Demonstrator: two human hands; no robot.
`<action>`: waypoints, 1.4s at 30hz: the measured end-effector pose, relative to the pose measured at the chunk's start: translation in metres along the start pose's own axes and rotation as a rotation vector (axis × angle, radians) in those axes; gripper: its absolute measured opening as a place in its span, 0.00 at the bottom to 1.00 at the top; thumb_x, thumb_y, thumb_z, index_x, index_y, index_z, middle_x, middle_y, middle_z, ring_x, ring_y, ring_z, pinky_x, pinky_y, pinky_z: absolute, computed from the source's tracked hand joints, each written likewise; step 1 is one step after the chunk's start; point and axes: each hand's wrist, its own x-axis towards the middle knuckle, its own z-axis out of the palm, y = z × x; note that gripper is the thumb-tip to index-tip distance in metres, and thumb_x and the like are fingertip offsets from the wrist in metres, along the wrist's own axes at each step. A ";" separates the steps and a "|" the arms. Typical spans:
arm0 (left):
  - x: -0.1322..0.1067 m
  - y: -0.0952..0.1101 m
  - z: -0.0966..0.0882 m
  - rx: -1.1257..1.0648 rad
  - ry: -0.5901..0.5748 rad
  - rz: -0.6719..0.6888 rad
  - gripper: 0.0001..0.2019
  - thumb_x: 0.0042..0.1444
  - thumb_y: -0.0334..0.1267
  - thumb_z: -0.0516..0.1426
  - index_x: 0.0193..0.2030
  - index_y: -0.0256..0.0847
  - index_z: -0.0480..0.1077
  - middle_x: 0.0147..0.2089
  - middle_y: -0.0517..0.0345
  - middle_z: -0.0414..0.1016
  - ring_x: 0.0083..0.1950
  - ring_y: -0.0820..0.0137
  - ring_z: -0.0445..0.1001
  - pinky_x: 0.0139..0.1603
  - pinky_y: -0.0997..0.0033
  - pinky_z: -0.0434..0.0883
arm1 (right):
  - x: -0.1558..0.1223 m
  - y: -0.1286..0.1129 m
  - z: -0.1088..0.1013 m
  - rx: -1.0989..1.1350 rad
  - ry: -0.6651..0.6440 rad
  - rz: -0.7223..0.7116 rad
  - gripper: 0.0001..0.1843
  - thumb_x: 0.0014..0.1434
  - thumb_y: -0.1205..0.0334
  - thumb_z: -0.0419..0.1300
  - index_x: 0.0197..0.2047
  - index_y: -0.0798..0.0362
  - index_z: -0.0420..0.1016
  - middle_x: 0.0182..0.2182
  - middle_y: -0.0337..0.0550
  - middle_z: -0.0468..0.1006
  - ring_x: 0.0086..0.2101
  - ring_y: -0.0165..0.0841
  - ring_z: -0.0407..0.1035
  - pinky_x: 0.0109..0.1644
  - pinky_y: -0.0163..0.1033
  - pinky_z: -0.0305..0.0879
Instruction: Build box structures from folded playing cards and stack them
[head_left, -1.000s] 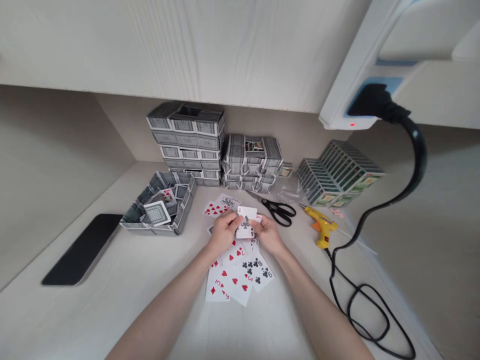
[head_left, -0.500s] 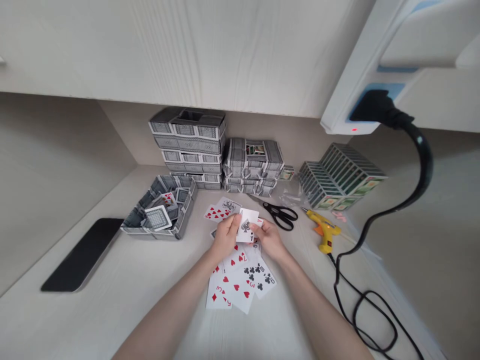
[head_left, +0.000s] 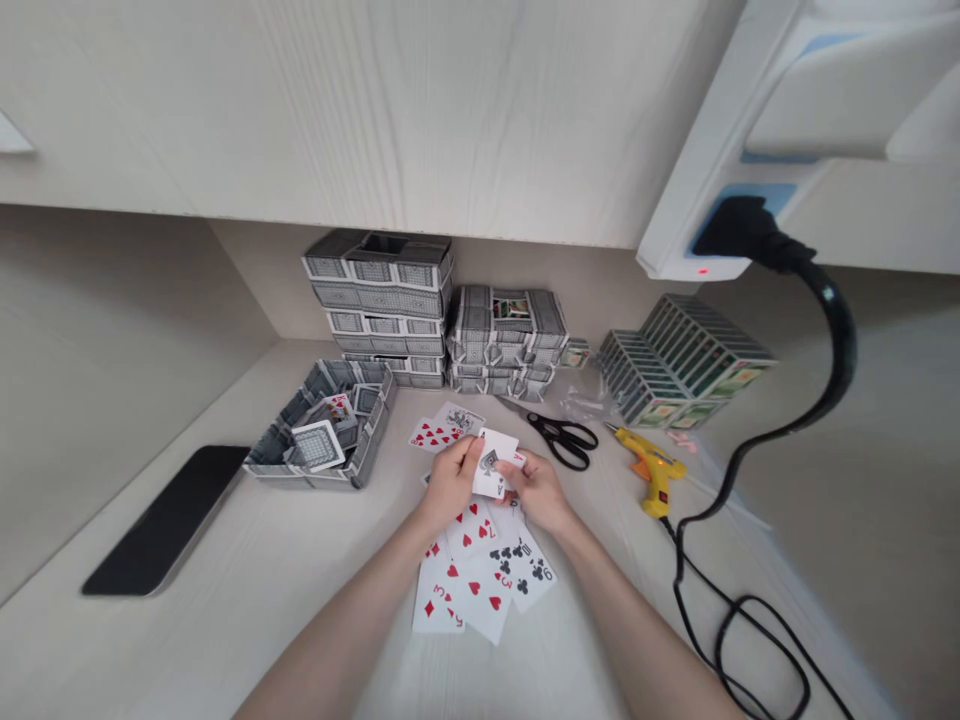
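An ace of spades [head_left: 490, 462] faces up between my two hands, in front of at least one other card with a red mark at its right edge. My left hand [head_left: 451, 483] grips the left side of these playing cards, thumb along the edge. On the right side, my right hand [head_left: 541, 490] pinches them with its thumb over the ace. Below the hands lie loose face-up cards [head_left: 480, 590], hearts, diamonds and clubs among them. Behind my left hand rest more cards [head_left: 442, 430], an eight of hearts on top of or beside a patterned one.
An open card-built box [head_left: 360, 462] of loose cards and a black phone [head_left: 169, 520] lie left. Card-built boxes [head_left: 390, 300] stand behind. Black-handled scissors [head_left: 562, 440], a yellow glue gun [head_left: 652, 468], card packs [head_left: 675, 365] and a black cable [head_left: 720, 500] are right.
Both hands keep hold of the cards, and the ace tilts slightly. The whole view has shifted a little, so everything on the table sits slightly lower.
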 end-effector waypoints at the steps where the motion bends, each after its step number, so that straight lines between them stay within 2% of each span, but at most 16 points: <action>1: 0.000 0.000 -0.001 0.011 -0.004 0.005 0.17 0.57 0.48 0.48 0.25 0.38 0.61 0.22 0.63 0.61 0.24 0.77 0.59 0.25 0.77 0.58 | 0.000 0.001 0.000 -0.005 0.002 -0.004 0.16 0.45 0.52 0.64 0.27 0.56 0.68 0.14 0.35 0.71 0.13 0.28 0.65 0.16 0.32 0.62; 8: 0.003 -0.005 -0.005 0.035 0.004 -0.013 0.19 0.56 0.49 0.49 0.21 0.38 0.58 0.19 0.65 0.57 0.22 0.78 0.55 0.23 0.77 0.55 | -0.001 0.005 -0.001 -0.101 0.017 -0.036 0.15 0.47 0.52 0.63 0.25 0.56 0.68 0.14 0.36 0.71 0.14 0.28 0.65 0.17 0.32 0.62; 15: 0.004 -0.007 -0.004 0.304 0.026 0.061 0.19 0.58 0.46 0.44 0.20 0.39 0.57 0.18 0.64 0.59 0.22 0.76 0.57 0.24 0.76 0.54 | -0.003 0.001 -0.001 -0.118 0.001 -0.031 0.17 0.47 0.49 0.63 0.24 0.56 0.68 0.12 0.36 0.70 0.13 0.28 0.64 0.17 0.32 0.60; 19: 0.005 -0.004 -0.003 0.375 0.025 0.066 0.19 0.58 0.46 0.44 0.19 0.39 0.55 0.17 0.64 0.58 0.21 0.76 0.56 0.23 0.76 0.53 | -0.006 -0.005 0.000 -0.117 -0.011 -0.039 0.20 0.47 0.46 0.62 0.22 0.56 0.67 0.12 0.37 0.70 0.13 0.28 0.63 0.17 0.32 0.59; 29: 0.004 -0.003 -0.004 0.325 0.086 0.067 0.23 0.55 0.49 0.46 0.14 0.38 0.55 0.14 0.63 0.55 0.19 0.76 0.54 0.21 0.75 0.50 | -0.007 -0.003 0.000 -0.091 -0.027 -0.037 0.20 0.47 0.47 0.63 0.22 0.55 0.67 0.12 0.36 0.68 0.14 0.27 0.61 0.17 0.32 0.57; 33: 0.005 -0.004 -0.004 0.306 0.100 0.045 0.24 0.55 0.51 0.47 0.14 0.39 0.53 0.15 0.64 0.53 0.20 0.77 0.53 0.21 0.75 0.51 | -0.006 -0.004 0.001 -0.075 0.013 -0.045 0.19 0.46 0.47 0.63 0.22 0.56 0.68 0.13 0.36 0.68 0.14 0.26 0.61 0.17 0.32 0.57; 38: 0.004 -0.003 -0.004 0.254 0.031 0.070 0.21 0.55 0.50 0.48 0.17 0.39 0.54 0.16 0.65 0.54 0.20 0.77 0.54 0.22 0.76 0.53 | -0.004 -0.003 0.003 -0.018 0.123 -0.044 0.19 0.45 0.47 0.64 0.26 0.57 0.70 0.15 0.37 0.70 0.14 0.26 0.61 0.17 0.32 0.59; 42: 0.003 -0.002 -0.004 0.243 -0.021 0.038 0.23 0.55 0.52 0.48 0.16 0.39 0.54 0.14 0.65 0.56 0.19 0.77 0.55 0.21 0.76 0.53 | -0.002 -0.002 0.002 0.017 0.169 -0.051 0.20 0.44 0.47 0.64 0.26 0.57 0.70 0.17 0.37 0.71 0.14 0.26 0.62 0.16 0.33 0.60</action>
